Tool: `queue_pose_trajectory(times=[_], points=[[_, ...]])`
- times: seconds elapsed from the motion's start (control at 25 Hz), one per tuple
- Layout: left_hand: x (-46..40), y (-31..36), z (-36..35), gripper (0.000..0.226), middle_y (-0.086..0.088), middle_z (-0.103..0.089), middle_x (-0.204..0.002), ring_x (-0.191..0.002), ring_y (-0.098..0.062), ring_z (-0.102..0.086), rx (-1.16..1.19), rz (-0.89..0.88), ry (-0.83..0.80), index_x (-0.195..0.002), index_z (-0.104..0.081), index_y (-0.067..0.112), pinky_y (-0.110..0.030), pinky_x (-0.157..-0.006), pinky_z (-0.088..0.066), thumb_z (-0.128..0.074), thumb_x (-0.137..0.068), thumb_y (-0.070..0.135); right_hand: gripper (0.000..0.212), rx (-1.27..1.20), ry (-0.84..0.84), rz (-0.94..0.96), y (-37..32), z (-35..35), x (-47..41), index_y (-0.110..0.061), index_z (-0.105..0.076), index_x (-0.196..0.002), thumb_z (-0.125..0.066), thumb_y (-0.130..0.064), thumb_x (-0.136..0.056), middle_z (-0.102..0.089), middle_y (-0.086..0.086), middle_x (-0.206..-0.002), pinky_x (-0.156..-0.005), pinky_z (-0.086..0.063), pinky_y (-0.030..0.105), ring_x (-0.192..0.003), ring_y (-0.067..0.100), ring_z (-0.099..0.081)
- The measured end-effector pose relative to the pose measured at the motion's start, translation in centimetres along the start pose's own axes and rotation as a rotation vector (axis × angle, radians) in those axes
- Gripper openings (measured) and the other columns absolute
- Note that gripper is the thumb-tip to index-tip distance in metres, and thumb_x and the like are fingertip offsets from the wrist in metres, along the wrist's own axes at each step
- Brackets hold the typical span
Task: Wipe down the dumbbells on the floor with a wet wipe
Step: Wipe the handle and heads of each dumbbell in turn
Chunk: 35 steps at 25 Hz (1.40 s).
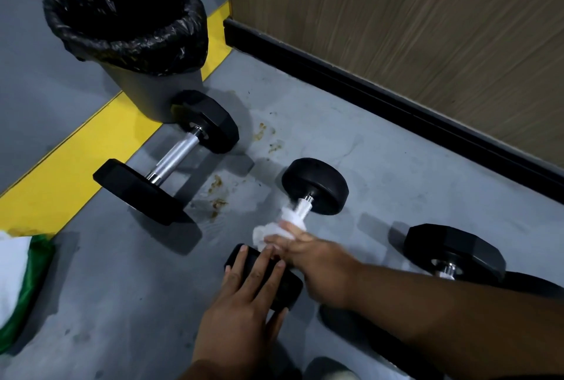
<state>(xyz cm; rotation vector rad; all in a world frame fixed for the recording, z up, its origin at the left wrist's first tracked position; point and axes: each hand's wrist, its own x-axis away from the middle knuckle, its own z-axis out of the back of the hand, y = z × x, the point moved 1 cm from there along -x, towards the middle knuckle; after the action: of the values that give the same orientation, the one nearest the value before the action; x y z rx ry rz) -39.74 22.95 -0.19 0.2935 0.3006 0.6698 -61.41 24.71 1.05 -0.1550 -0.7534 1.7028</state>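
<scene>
A small round-headed dumbbell (316, 185) lies on the grey floor in the middle. My right hand (317, 260) grips a white wet wipe (279, 228) wrapped round its steel handle. My left hand (244, 297) rests with straight fingers on the dumbbell's near head, which it partly hides. A larger black dumbbell (166, 159) with a silver handle lies to the left, beside the bin. A third dumbbell (454, 253) lies at the right, its near end hidden behind my right forearm.
A grey bin (128, 37) lined with a black bag stands at the back left, on a yellow floor stripe (76, 159). A wood-panelled wall with a black skirting (396, 98) runs along the right. A white and green pack (18, 282) sits at the left edge. Brown stains mark the floor.
</scene>
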Motion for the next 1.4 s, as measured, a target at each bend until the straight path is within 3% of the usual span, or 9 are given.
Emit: queue_pose_trajectory(times=[0.16, 0.24, 0.32, 0.48, 0.68, 0.92, 1.08, 1.28, 1.4], points=[[-0.2, 0.2, 0.3, 0.061, 0.004, -0.041, -0.159, -0.142, -0.036, -0.042, -0.017, -0.002, -0.008, -0.141, -0.059, 0.025, -0.053, -0.091, -0.058, -0.056, -0.085, 0.049, 0.080, 0.054, 0.049, 0.009, 2.3, 2.7, -1.4, -0.031, -0.048, -0.150, -0.042, 0.003, -0.078, -0.032, -0.012, -0.163, -0.119, -0.036, 0.043, -0.153, 0.009, -0.008], [-0.3, 0.1, 0.4, 0.058, 0.005, -0.042, -0.158, -0.141, -0.036, -0.043, -0.011, -0.009, -0.003, -0.138, -0.062, 0.026, -0.052, -0.091, -0.058, -0.056, -0.085, 0.048, 0.090, 0.043, 0.048, -0.147, 3.5, 3.3, -1.8, -0.034, -0.040, -0.154, -0.043, 0.009, -0.076, -0.020, -0.019, -0.165, -0.121, -0.033, 0.034, -0.152, 0.001, 0.004], [-0.3, 0.1, 0.4, 0.056, 0.005, -0.044, -0.156, -0.139, -0.036, -0.046, -0.011, -0.028, 0.006, -0.135, -0.064, 0.026, -0.052, -0.089, -0.059, -0.057, -0.084, 0.048, 0.094, 0.017, 0.075, -0.129, 2.3, 1.6, -1.0, -0.034, -0.038, -0.155, -0.046, 0.011, -0.073, -0.018, -0.021, -0.166, -0.119, -0.032, 0.026, -0.154, 0.005, 0.008], [-0.5, 0.2, 0.5, 0.052, 0.002, -0.051, -0.151, -0.134, -0.038, -0.051, -0.010, -0.027, 0.040, -0.129, -0.069, 0.027, -0.052, -0.084, -0.060, -0.060, -0.082, 0.047, 0.088, 0.000, 0.026, 0.096, 1.0, -0.2, 0.2, -0.033, -0.045, -0.150, -0.051, 0.010, -0.074, -0.028, -0.018, -0.164, -0.115, -0.042, 0.039, -0.156, 0.010, -0.009], [-0.6, 0.4, 0.7, 0.049, 0.003, -0.050, -0.151, -0.135, -0.038, -0.051, -0.020, -0.042, 0.036, -0.127, -0.071, 0.024, -0.053, -0.085, -0.060, -0.059, -0.084, 0.045, 0.101, 0.044, 0.049, -0.167, 4.1, 2.5, -1.5, -0.040, -0.034, -0.155, -0.043, 0.012, -0.068, -0.009, -0.031, -0.161, -0.115, -0.040, 0.035, -0.152, -0.004, 0.010], [-0.6, 0.8, 0.8, 0.047, 0.002, -0.053, -0.149, -0.132, -0.038, -0.054, -0.014, -0.033, 0.043, -0.124, -0.073, 0.026, -0.051, -0.082, -0.061, -0.061, -0.082, 0.044, 0.092, 0.083, 0.021, 0.150, 2.9, 0.3, 0.3, -0.034, -0.043, -0.152, -0.043, 0.010, -0.072, -0.024, -0.022, -0.164, -0.115, -0.041, 0.043, -0.157, 0.011, -0.007], [-0.4, 0.6, 0.7, 0.046, 0.005, -0.048, -0.153, -0.135, -0.037, -0.051, 0.006, -0.048, 0.035, -0.125, -0.071, 0.025, -0.051, -0.084, -0.061, -0.060, -0.085, 0.043, 0.096, 0.053, 0.063, -0.140, 4.2, 1.9, -1.1, -0.038, -0.039, -0.153, -0.043, 0.014, -0.072, -0.014, -0.030, -0.160, -0.114, -0.041, 0.038, -0.151, -0.002, 0.009], [-0.6, 0.8, 0.8, 0.045, 0.003, -0.056, -0.146, -0.131, -0.035, -0.056, -0.005, -0.040, 0.042, -0.122, -0.074, 0.028, -0.047, -0.079, -0.063, -0.061, -0.082, 0.045, 0.082, 0.029, 0.029, 0.157, 1.4, -1.0, 0.8, -0.029, -0.047, -0.150, -0.050, 0.006, -0.076, -0.028, -0.018, -0.164, -0.113, -0.045, 0.037, -0.156, 0.011, -0.008], [-0.7, 0.7, 1.0, 0.045, 0.006, -0.052, -0.150, -0.134, -0.034, -0.053, 0.009, -0.033, 0.021, -0.124, -0.072, 0.029, -0.046, -0.080, -0.062, -0.062, -0.083, 0.045, 0.097, 0.109, 0.074, -0.038, 4.0, 1.9, -0.8, -0.041, -0.041, -0.152, -0.045, 0.011, -0.070, -0.019, -0.028, -0.162, -0.113, -0.044, 0.034, -0.154, -0.001, -0.003]])
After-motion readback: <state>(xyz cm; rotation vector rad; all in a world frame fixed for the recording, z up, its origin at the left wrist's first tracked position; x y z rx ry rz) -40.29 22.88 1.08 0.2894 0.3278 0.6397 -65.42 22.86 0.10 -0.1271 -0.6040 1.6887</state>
